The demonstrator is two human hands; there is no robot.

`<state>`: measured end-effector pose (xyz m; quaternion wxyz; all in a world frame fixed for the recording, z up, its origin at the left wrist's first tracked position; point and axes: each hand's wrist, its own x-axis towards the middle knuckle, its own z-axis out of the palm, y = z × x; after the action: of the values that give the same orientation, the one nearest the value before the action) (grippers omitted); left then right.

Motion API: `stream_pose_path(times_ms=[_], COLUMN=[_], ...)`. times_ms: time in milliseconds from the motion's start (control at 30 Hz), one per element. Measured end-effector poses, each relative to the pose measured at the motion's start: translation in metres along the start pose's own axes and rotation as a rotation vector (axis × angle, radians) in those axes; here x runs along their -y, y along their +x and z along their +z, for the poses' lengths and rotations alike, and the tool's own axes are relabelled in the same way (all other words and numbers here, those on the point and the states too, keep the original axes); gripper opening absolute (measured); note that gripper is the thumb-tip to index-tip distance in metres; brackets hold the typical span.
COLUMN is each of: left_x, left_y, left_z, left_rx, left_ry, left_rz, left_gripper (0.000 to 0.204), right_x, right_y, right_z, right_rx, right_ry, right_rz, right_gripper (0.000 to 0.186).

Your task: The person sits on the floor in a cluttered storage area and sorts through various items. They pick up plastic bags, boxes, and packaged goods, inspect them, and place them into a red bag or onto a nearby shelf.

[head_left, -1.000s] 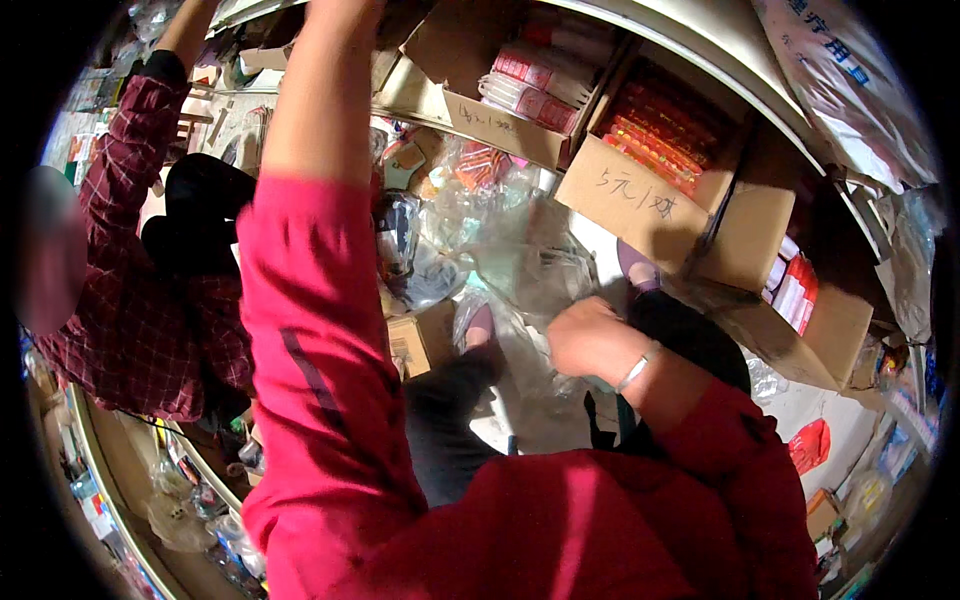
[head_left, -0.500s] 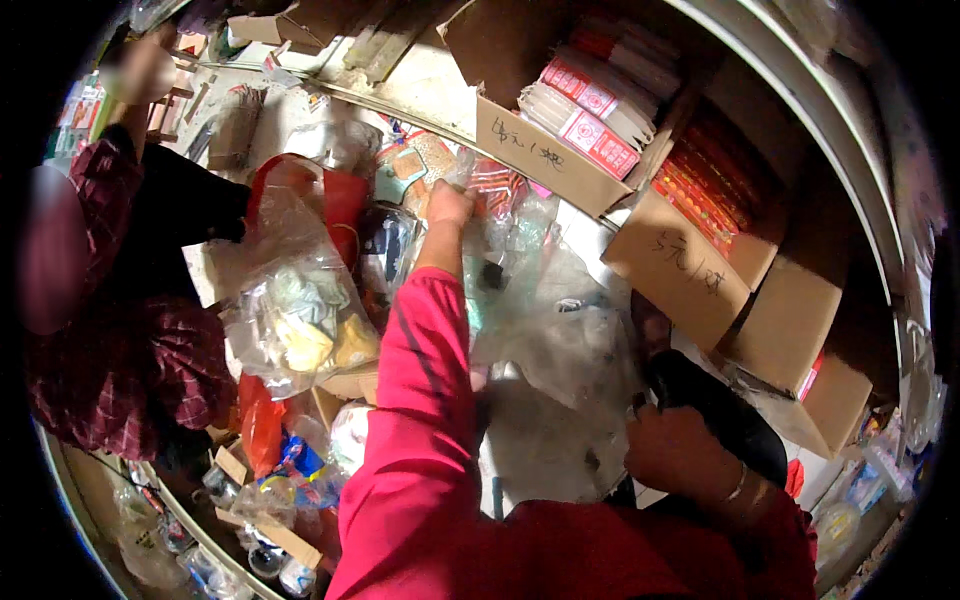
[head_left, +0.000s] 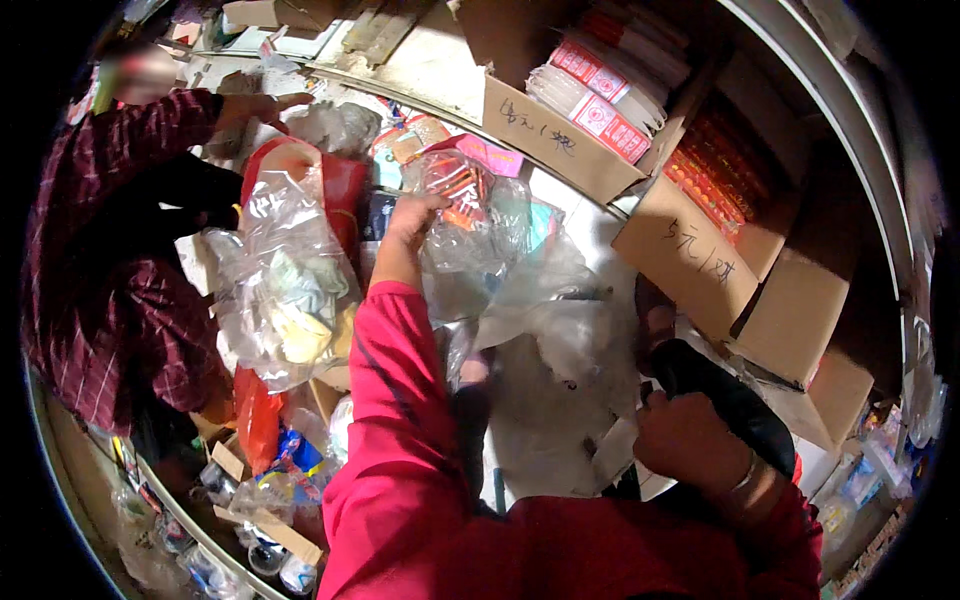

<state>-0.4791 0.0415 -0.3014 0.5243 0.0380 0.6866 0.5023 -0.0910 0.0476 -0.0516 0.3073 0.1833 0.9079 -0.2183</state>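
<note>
Left hand (head_left: 408, 222) shifted leftward, pinching clear bag (head_left: 464, 188), right hand (head_left: 690, 440) curled, hold unclear

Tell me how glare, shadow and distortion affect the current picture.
Head view: glare streaks the clear bag of cloths; head view: the right hand sits in shadow, the left hand better lit; head view: fisheye distortion bends the pale shelf edge.
</note>
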Motion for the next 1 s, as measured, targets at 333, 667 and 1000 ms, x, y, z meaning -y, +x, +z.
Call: stream_pose_path(times_ms=[333, 667, 1000], left_x=[-0.106, -0.175, -0.332], left_y=[-0.144, -0.205, -0.288], left_z=[-0.05, -0.041, 0.139], left_rx=[-0.039, -0.012, 0.557], left_ry=[-0.147, -0.514, -0.281], left_rz=[0.418, 0.399, 0.893], left_gripper=[0.039, 0.042, 0.039], right_x=[0.001, 0.025, 0.013], right_y=[0.004, 0.023, 0.018], right_z=[0.015, -0.014, -0.004], right_rx=[-0.063, 0.226, 0.152], right_ry=[-0.059, 0.054, 0.078], right_rz=[-0.049, 0.008, -0.015], right_gripper=[0.014, 0.03, 0.03])
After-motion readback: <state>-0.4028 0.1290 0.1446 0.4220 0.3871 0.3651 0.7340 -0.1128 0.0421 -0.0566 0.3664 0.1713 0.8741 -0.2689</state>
